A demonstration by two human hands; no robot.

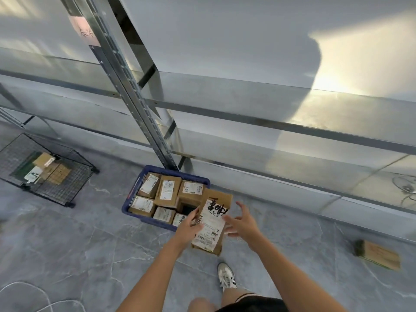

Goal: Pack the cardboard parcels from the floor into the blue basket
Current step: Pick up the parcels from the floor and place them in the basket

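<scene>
A blue basket (135, 192) stands on the grey floor at the foot of a metal shelf post, with several labelled cardboard parcels (167, 191) packed inside. A larger cardboard parcel (212, 224) with a white label and black handwriting hangs over the basket's right front corner. My left hand (188, 226) grips its left edge, fingers under the label side. My right hand (242, 221) is at the parcel's right edge with fingers spread, touching or just off it.
A black wire basket (74, 176) holding a few parcels stands on the floor at the left. Another flat cardboard parcel (380, 256) lies on the floor at the right. Metal shelving (139, 104) runs behind the basket. My shoe (226, 276) is below the parcel.
</scene>
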